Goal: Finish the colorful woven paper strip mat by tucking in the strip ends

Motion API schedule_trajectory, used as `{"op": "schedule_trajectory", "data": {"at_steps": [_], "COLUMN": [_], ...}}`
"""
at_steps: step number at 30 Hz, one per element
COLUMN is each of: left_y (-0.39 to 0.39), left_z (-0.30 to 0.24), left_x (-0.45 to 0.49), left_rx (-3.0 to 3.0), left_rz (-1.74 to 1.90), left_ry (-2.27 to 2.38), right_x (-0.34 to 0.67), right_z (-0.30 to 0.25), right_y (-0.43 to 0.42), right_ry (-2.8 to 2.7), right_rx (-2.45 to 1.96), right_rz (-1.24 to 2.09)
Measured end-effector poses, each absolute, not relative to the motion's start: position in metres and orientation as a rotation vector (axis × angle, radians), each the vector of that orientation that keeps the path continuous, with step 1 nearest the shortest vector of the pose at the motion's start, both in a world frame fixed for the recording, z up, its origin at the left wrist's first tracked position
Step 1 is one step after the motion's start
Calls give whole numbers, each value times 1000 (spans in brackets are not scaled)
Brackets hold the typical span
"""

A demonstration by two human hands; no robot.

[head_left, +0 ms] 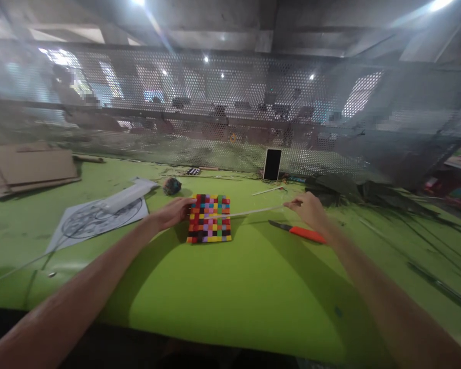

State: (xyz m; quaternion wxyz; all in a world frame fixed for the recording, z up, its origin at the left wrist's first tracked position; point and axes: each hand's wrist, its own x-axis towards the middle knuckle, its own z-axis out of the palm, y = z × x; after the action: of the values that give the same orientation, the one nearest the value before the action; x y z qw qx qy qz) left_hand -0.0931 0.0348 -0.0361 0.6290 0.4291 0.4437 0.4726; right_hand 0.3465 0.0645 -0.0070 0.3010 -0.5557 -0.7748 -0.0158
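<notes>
A small square woven mat [210,225] of many-coloured strips is tilted up over the green table. My left hand [176,212] grips its left edge, fingers partly behind it. Between the fingertips of my right hand [305,207] is the end of a thin pale strip [257,210]. The strip runs leftward across the front of the mat; whether it passes under any of the weave I cannot tell. Below my right hand lies a knife [305,233] with a red-orange handle and dark blade, pointing left.
A phone [272,164] stands upright near the perforated metal screen [230,113]. Left are a printed sheet [88,225], a white roll [126,197], a dark ball [172,185] and cardboard [38,164]. Dark leafy strips [349,187] lie right on the green table [215,292].
</notes>
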Motion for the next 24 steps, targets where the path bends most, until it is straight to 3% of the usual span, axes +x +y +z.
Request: {"op": "schedule_trajectory", "data": {"at_steps": [7, 11, 15, 24], "left_y": [36, 36, 35, 29], "left_z": [-36, -36, -36, -30], "left_x": [-93, -91, -89, -89], "left_rx": [982, 994, 982, 1056], "left_rz": [1096, 1066, 1055, 1049], "left_ry": [1045, 1031, 1060, 1029], "right_x": [337, 333, 334, 329], "right_z": [-2, 1, 3, 0], "right_y": [53, 53, 53, 49], "right_ry": [-2030, -1987, -1994, -2069], "right_rx": [-1538, -1524, -1572, -1562], "right_rz": [190, -24, 26, -422]}}
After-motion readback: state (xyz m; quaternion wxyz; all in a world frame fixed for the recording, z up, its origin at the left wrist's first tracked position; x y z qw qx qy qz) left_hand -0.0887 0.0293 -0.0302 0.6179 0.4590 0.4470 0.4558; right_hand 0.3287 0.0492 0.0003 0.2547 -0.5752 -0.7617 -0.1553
